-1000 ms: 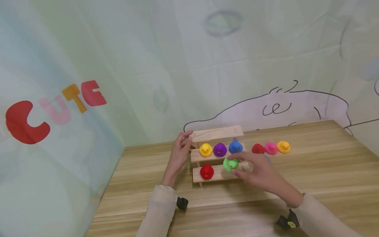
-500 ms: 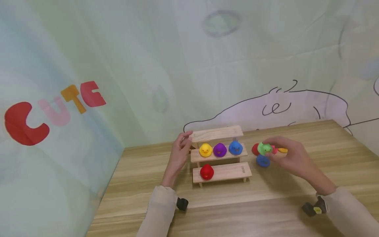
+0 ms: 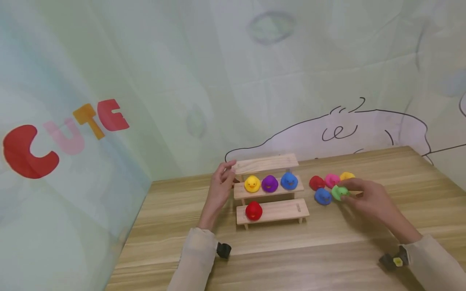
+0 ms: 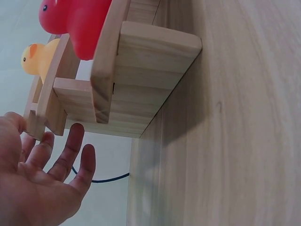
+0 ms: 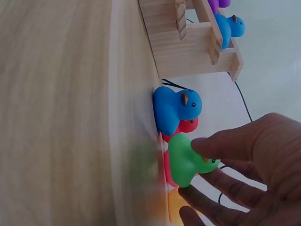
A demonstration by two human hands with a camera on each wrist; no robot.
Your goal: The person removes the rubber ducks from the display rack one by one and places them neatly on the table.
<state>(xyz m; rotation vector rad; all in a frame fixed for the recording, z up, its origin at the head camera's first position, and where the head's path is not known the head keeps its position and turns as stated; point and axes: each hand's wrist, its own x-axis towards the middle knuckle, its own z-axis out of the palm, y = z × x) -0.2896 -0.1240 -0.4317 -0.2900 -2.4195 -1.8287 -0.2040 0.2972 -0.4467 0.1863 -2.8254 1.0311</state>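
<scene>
In the head view, my right hand (image 3: pixel 376 204) pinches a green rubber duck (image 3: pixel 338 193) between thumb and fingers, at or just above the tabletop. The duck is beside a blue duck (image 3: pixel 323 197), in front of a pink duck (image 3: pixel 332 180). My left hand (image 3: pixel 219 188) is at the left end of a three-tier wooden stand (image 3: pixel 278 214), fingertips by its top step. In the left wrist view, that hand's fingers (image 4: pixel 70 148) are spread and slightly bent. A red duck (image 3: pixel 253 211) sits on the bottom step; yellow (image 3: pixel 252 184), purple (image 3: pixel 270 184) and blue (image 3: pixel 289 181) ducks line the middle one.
Another red duck (image 3: pixel 317 183) and a partly hidden yellow-orange duck (image 3: pixel 347 176) stand on the wooden table (image 3: pixel 284 258), right of the stand. A printed curtain (image 3: pixel 204 81) hangs behind the table and along its left side.
My right hand has carried the green duck from above the bottom step rightward, then down beside the loose ducks. My left hand has stayed at the stand's left end.
</scene>
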